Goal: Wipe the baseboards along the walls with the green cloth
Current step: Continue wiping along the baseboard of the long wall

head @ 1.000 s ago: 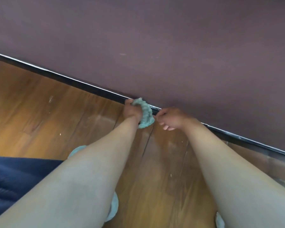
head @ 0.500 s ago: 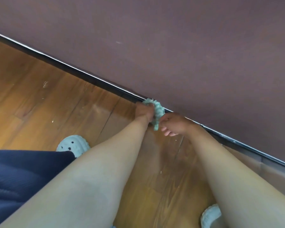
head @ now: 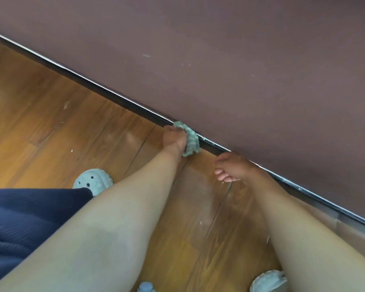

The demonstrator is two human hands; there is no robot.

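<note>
A dark baseboard (head: 114, 95) runs diagonally from upper left to lower right under a brownish-purple wall (head: 240, 60). My left hand (head: 174, 139) grips the bunched green cloth (head: 190, 140) and presses it against the baseboard near the frame's middle. My right hand (head: 233, 167) hovers just right of the cloth, close to the baseboard, fingers loosely curled and holding nothing. A gap of bare floor separates it from the cloth.
Wooden plank floor (head: 51, 123) with small bits of lint. Pale clog-style slippers show at the left (head: 93, 181) and bottom right (head: 268, 281). Dark blue clothing (head: 25, 218) fills the lower left.
My right hand has let go of the cloth and drawn away to the right. My left hand keeps the cloth on the baseboard. The view has shifted along the wall.
</note>
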